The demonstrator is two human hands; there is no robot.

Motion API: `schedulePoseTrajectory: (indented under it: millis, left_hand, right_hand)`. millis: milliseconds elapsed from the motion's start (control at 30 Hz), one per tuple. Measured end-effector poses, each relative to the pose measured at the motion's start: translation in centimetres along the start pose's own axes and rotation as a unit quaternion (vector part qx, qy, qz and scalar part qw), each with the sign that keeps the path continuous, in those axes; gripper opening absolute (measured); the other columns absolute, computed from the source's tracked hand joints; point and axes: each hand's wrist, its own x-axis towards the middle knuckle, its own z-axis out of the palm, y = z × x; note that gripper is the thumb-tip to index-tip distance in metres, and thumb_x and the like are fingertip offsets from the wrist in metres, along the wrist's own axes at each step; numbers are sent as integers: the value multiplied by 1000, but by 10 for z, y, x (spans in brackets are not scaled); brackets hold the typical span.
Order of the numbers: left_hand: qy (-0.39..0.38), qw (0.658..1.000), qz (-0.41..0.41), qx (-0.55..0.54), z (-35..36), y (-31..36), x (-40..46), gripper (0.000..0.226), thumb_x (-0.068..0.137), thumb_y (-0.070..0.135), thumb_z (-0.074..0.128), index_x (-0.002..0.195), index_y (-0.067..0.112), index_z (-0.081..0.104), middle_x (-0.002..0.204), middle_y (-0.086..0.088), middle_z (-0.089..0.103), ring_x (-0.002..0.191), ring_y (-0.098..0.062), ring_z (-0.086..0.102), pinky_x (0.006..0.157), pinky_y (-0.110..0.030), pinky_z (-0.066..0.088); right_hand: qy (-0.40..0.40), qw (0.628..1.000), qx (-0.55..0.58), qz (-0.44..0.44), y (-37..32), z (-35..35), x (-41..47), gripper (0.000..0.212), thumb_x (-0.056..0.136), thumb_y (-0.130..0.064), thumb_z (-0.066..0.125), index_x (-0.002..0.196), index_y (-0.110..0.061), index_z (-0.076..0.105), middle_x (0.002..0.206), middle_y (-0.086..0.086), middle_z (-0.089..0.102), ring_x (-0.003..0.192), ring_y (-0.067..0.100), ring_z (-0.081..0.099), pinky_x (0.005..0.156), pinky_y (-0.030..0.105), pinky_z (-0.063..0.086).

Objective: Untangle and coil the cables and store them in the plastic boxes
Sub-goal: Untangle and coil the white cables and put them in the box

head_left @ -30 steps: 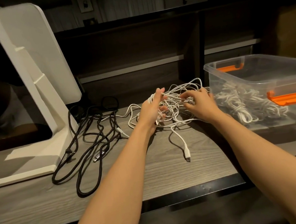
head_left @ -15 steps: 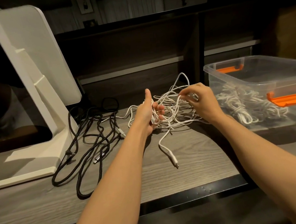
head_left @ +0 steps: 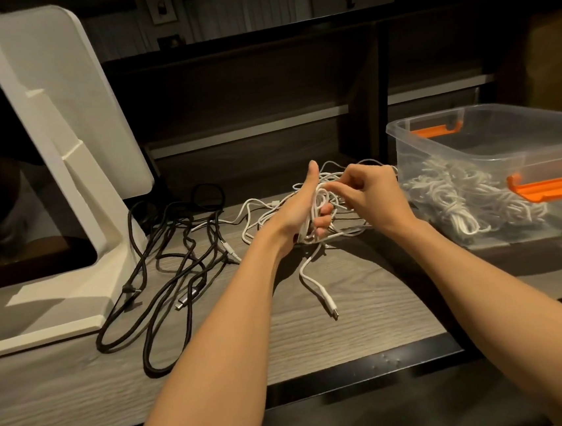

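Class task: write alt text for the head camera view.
A left hand holds loops of white cable while the right hand pinches a strand. Black cables lie left on the wooden desk; a clear plastic box of coiled white cables sits right.

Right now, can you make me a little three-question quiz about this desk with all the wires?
1. True or false: the clear plastic box already holds white cables.
2. Which colour is the cable wound round the left hand? A black, B white, C orange.
3. Fill in: the black cables lie beside the foot of the white ____.

Key:
1. True; a white bundle shows through its wall.
2. B; the right hand pinches a strand of that white cable.
3. Stand.
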Motion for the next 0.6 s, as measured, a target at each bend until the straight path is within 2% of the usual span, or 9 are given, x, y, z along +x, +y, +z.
schedulePoseTrajectory:
  millis: [33, 100, 167, 233, 300, 367, 467, 533, 600]
  left_hand:
    - [0, 1000, 10, 16, 0, -1, 1, 76, 94, 67, 32, 145, 11, 37, 57, 6, 44, 51, -7, 40, 50, -19, 42]
    - [13, 997, 25, 66, 1, -1, -2, 45, 96, 56, 46, 110, 15, 57, 59, 7, 43, 55, -9, 42, 56, -20, 43]
    - [31, 998, 33, 49, 3, -2, -3, 36, 99, 46, 47, 83, 15, 53, 56, 6, 40, 51, -9, 39, 53, -19, 41]
    - [78, 996, 38, -3, 5, -4, -1, 40, 101, 43, 44, 72, 16, 49, 51, 7, 40, 46, -8, 39, 50, -19, 41]
    - [149, 987, 52, -17, 7, -7, 1, 42, 102, 43, 43, 74, 13, 55, 50, 5, 43, 44, -8, 41, 52, -23, 43]
    - [219, 973, 68, 3, 8, -10, 6, 40, 102, 42, 41, 96, 11, 65, 59, 2, 52, 43, -7, 44, 55, -24, 44]
    - [245, 962, 89, -75, 8, -10, 8, 38, 103, 42, 38, 127, 20, 58, 102, 1, 66, 52, -5, 51, 67, -26, 46]
    - [214, 959, 101, -156, 4, -6, 5, 35, 104, 43, 35, 119, 26, 62, 115, 6, 64, 76, -7, 57, 72, -25, 48]
    - [175, 954, 95, -226, 2, -3, 1, 37, 104, 42, 34, 101, 25, 66, 108, 10, 69, 101, -11, 60, 85, -29, 48]
  right_hand:
    - [-2, 1000, 6, 11, 0, 0, 0, 23, 87, -30, 67, 75, -11, 64, 60, -3, 58, 56, 10, 57, 56, 20, 46]
    - [-18, 999, 19, 27, 0, 0, 1, 22, 89, -27, 64, 76, -9, 64, 62, 0, 60, 56, 11, 58, 55, 21, 47]
    - [-47, 998, 28, 27, 0, -1, 1, 18, 91, -24, 61, 80, -10, 64, 65, -1, 61, 58, 11, 59, 56, 20, 48]
    - [-72, 997, 24, 22, 3, -1, 0, 13, 93, -24, 59, 84, -15, 63, 69, -4, 61, 65, 10, 60, 62, 21, 50]
    - [-89, 996, 4, 21, 8, -2, 0, 13, 93, -25, 58, 85, -17, 64, 73, -5, 62, 71, 10, 61, 67, 23, 50]
    - [-109, 994, -27, 9, 12, 0, 0, 12, 94, -23, 59, 90, -14, 66, 80, -3, 64, 76, 12, 61, 71, 26, 49]
    - [-145, 985, -97, 21, 21, 4, 2, 16, 93, -23, 59, 98, -13, 71, 90, 2, 69, 85, 16, 62, 79, 34, 50]
    - [-155, 979, -126, 50, 29, 4, 2, 16, 93, -22, 58, 99, -14, 71, 93, 4, 70, 89, 19, 61, 80, 33, 47]
    - [-143, 977, -143, 63, 37, 3, 2, 15, 94, -16, 55, 96, -15, 70, 93, 5, 70, 93, 24, 60, 81, 35, 45]
